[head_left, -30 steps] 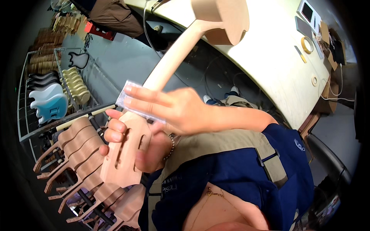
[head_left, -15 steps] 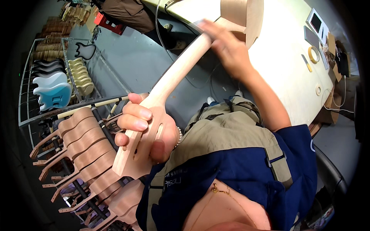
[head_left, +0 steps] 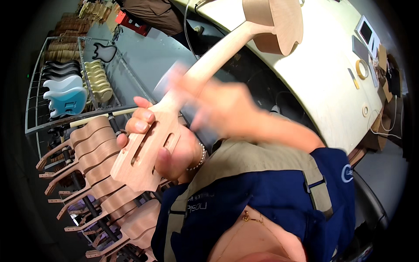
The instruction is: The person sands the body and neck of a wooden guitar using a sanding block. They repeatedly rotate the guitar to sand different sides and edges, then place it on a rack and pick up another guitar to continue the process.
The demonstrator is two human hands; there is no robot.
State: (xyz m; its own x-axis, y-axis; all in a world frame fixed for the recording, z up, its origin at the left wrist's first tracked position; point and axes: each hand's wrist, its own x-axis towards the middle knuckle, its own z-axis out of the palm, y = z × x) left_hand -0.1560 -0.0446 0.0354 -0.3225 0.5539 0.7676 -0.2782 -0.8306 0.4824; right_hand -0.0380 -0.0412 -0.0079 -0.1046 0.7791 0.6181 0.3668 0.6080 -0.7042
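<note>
My left hand (head_left: 174, 148) grips the slotted headstock (head_left: 139, 161) of an unfinished pale wooden guitar. Its neck (head_left: 218, 50) runs up and to the right to the bare wooden body (head_left: 279, 22), which rests at the edge of the white bench. My right hand (head_left: 218, 107) is a motion blur lying across the lower neck, just above the headstock. It seems to hold a small pale grey sheet (head_left: 168, 81), also blurred. A beaded bracelet sits on my left wrist.
A rack of unfinished wooden instruments (head_left: 91, 157) stands at lower left. Behind it a wire shelf cart (head_left: 65, 94) holds blue, black and cream guitar bodies. The white bench (head_left: 331, 74) carries a tape roll (head_left: 361, 68) and a tablet (head_left: 365, 32). Another person (head_left: 148, 13) stands at the top.
My right hand went from the headstock end up the neck toward the body, and has now come back down near the headstock. The left hand keeps its hold.
</note>
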